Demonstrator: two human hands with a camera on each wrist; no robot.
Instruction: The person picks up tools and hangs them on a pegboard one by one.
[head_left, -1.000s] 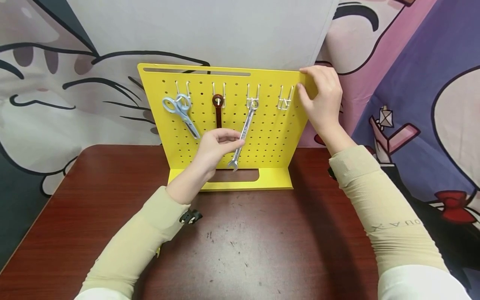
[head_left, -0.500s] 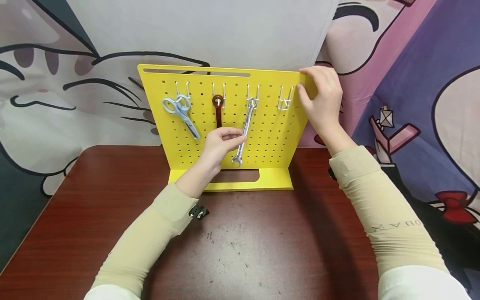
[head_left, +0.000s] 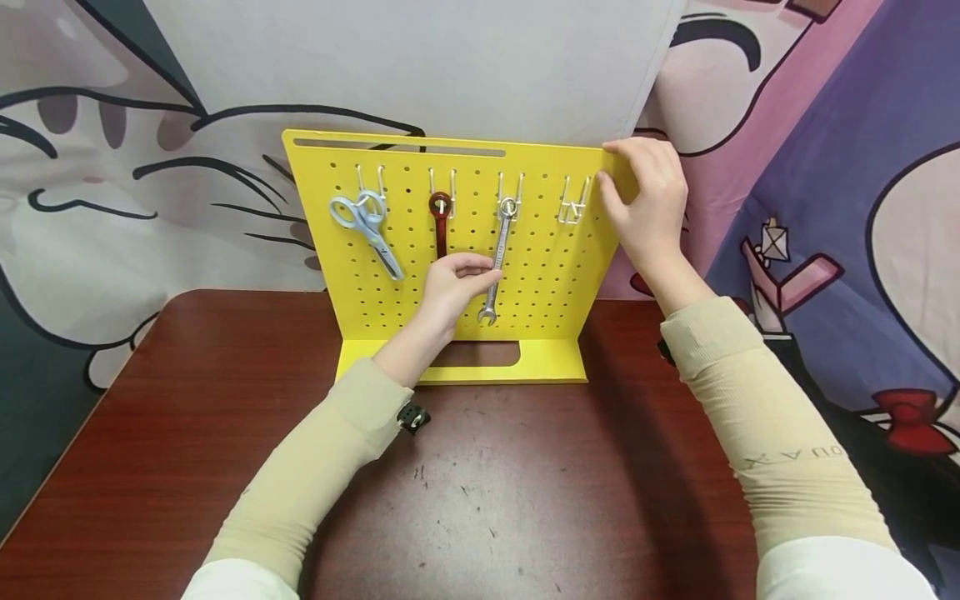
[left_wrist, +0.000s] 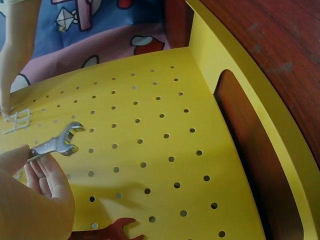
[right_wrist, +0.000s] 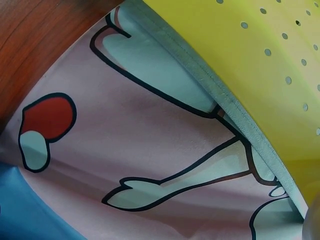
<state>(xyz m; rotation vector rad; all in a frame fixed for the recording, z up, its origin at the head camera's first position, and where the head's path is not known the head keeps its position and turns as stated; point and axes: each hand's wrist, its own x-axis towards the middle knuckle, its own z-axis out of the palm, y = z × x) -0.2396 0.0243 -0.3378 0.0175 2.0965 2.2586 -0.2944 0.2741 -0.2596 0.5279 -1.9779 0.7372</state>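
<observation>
My left hand (head_left: 450, 292) pinches a silver combination wrench (head_left: 501, 242) by its shank, between thumb and fingers. The wrench's ring end is at the third white hook (head_left: 517, 183) of a yellow pegboard (head_left: 547, 283); whether the ring bears on the hook is hard to tell. In the left wrist view the wrench's open end (left_wrist: 67, 140) points toward the board's base. My right hand (head_left: 648, 200) grips the board's upper right corner, thumb on the front face. In the right wrist view only a blurred sliver of that hand shows at the lower right edge.
Light-blue scissors (head_left: 367, 221) hang on the first hook and a dark red wrench (head_left: 440, 221) on the second, its lower part behind my left hand. A fourth hook (head_left: 573, 204) sits near my right hand. The board stands on a brown table (head_left: 480, 483) before a printed cloth.
My left hand has shifted slightly right with the wrench, whose lower end has swung right and up, leaving it steeper. The right hand keeps its place on the board.
</observation>
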